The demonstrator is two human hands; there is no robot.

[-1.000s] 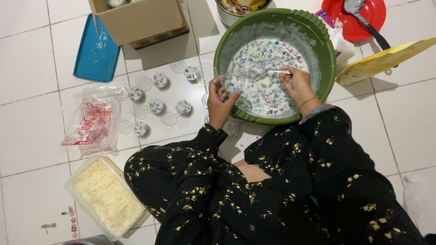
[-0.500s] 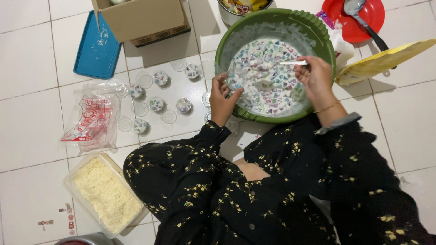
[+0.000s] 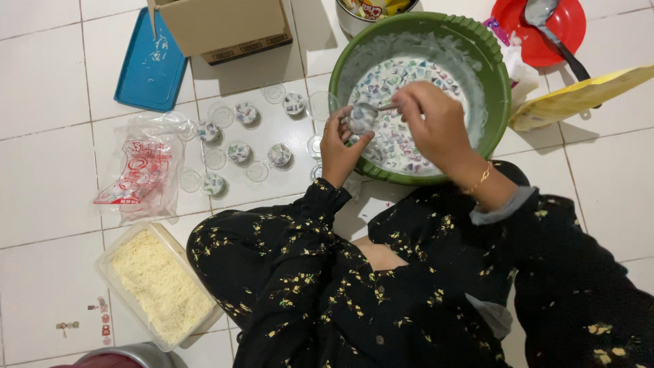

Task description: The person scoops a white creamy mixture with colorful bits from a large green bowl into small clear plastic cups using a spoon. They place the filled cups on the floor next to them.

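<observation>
**Cup filling in progress over the basin**

I read this as mid-run. Left hand (image 3: 338,151) is closed around a small clear cup (image 3: 359,120), held over the near rim of the green basin (image 3: 501,82). Right hand (image 3: 436,126) is pinched on a spoon (image 3: 371,109), its bowl at the cup's mouth. Both grips are closed; the cup is off the floor and touching the spoon, as far as I can tell.

Done so far, judged from the floor: about six filled cups (image 3: 240,151) stand in a loose cluster on the tiles left of the basin. Left to do: several empty cups (image 3: 215,158) sit among them, one more (image 3: 320,103) stands just beside the basin rim, and the basin remains well stocked. So I judge the work less than half complete.

Containers:
- Basin: milky white liquid with many small coloured cubes; white smears up the inner wall.
- Clear tub (image 3: 160,289), lower left: pale yellow shreds, probably grated cheese; no lid on it.
- Plastic bag (image 3: 139,174), red print: crumpled, beside the cups; contents unclear.
- Blue tray (image 3: 151,68): a few bits of clear film, otherwise bare.
- Cardboard box (image 3: 225,24): inside not visible.
- Red plate (image 3: 541,31), upper right: carries a ladle (image 3: 555,34).
- Metal pot (image 3: 371,10), top edge: mostly cut off.
</observation>
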